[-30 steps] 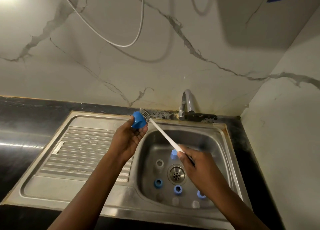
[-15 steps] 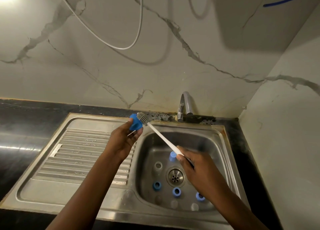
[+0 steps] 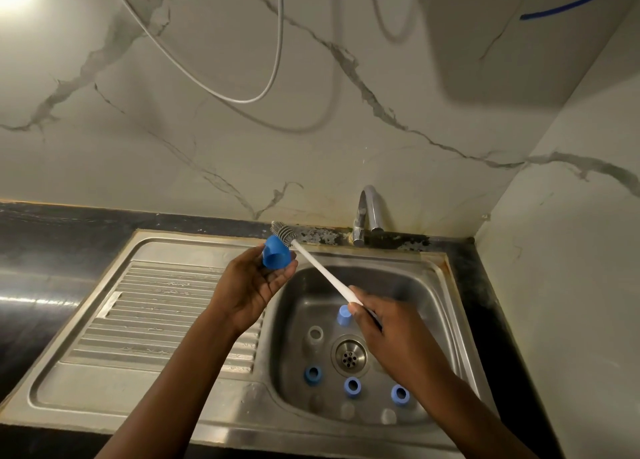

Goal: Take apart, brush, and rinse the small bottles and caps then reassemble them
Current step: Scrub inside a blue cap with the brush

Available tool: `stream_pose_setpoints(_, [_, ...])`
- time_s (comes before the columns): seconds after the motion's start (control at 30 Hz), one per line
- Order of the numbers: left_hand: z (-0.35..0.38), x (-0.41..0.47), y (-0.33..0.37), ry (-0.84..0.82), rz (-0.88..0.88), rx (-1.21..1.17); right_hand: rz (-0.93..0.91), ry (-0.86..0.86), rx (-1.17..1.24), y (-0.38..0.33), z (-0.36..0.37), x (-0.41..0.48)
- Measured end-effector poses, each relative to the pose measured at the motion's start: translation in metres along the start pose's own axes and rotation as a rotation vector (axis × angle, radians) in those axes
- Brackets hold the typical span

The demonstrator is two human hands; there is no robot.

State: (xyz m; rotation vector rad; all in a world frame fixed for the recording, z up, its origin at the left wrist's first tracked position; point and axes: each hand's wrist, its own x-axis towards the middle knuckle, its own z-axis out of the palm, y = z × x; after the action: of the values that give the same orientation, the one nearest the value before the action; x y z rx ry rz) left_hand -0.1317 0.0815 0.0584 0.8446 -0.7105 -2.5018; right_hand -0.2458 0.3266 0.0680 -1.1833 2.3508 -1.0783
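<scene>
- A blue cap (image 3: 275, 257) is pinched in the fingertips of the left hand (image 3: 258, 282), above the sink (image 3: 408, 285), its opening turned toward the camera.
- A white brush (image 3: 322, 270) is grasped at its handle end by the right hand (image 3: 391, 334); its bristles are seen just behind the cap.
- Four other blue caps (image 3: 352, 387) are left in the sink around the drain (image 3: 349, 354).

One blue cap (image 3: 275, 257) tilts beside the white brush (image 3: 322, 270); four more caps (image 3: 352, 387) sit in the basin (image 3: 398, 285).

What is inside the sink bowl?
A drain, blue caps and some small clear bottles. The right hand covers part of the bowl, so more may hide underneath.
</scene>
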Motion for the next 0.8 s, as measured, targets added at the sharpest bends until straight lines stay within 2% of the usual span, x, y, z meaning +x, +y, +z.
stream_pose_setpoints(0.13, [0.0,-0.001,0.005,0.062,0.045,0.091,-0.001,0.001,0.006,0.004,-0.001,-0.007])
stream_pose_setpoints(0.27, [-0.003,0.005,0.016,0.085,0.091,-0.008,0.002,-0.007,0.036,0.006,0.0,-0.023])
stream_pose_setpoints(0.5, [0.005,0.006,0.0,0.038,0.033,0.042,0.022,0.05,0.068,-0.002,0.005,-0.008])
stream_pose_setpoints(0.67, [0.006,0.005,-0.004,0.026,0.031,-0.044,0.022,0.029,0.077,-0.005,0.003,0.001])
stream_pose_setpoints(0.8, [0.003,0.005,0.002,0.089,0.083,0.014,0.015,-0.005,0.033,-0.001,0.004,-0.003])
